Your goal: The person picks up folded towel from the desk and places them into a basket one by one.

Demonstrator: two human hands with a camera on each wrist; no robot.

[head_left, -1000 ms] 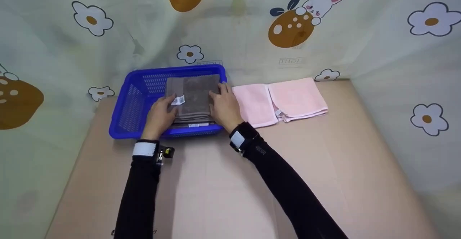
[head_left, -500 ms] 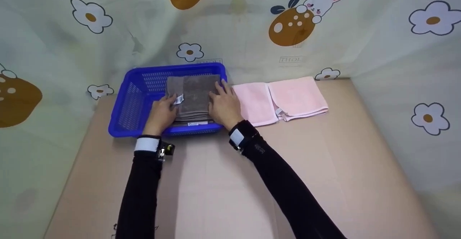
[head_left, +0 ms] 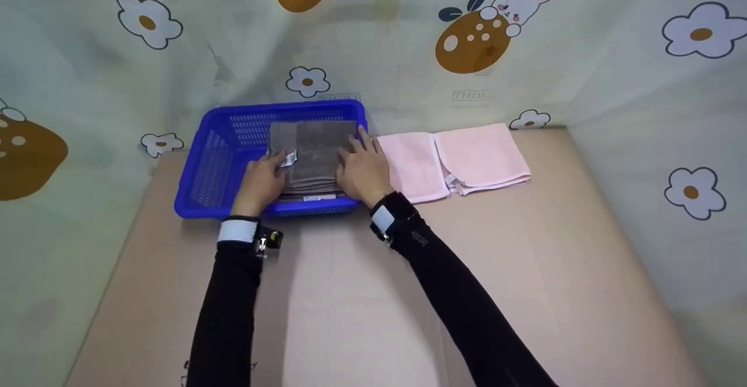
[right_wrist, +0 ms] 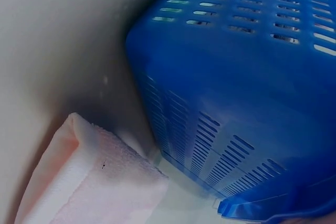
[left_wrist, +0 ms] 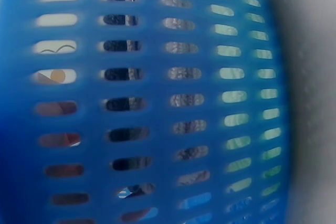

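A stack of folded grey towels (head_left: 322,149) with small white tags lies in the right part of the blue plastic basket (head_left: 182,191). At the stack's left side, my left hand (head_left: 259,185) touches the towels near a tag with its fingers. On the opposite side my right hand (head_left: 365,172) rests against the towels, fingers spread towards the basket's right rim. The left wrist view is filled by the slotted basket wall (left_wrist: 152,87), and the hand is not seen there. The right wrist view has the basket's outer corner (right_wrist: 220,87) beside a folded pink towel (right_wrist: 113,182).
Two pink folded cloth sections (head_left: 411,165) lie right of the basket, side by side, on the beige table (head_left: 362,293). A pale patterned curtain (head_left: 397,42) hangs close behind the basket and along both sides.
My right hand's fingers have spread a little on the stack's right edge. Both hands stay at the grey towels, and the view has tilted slightly.
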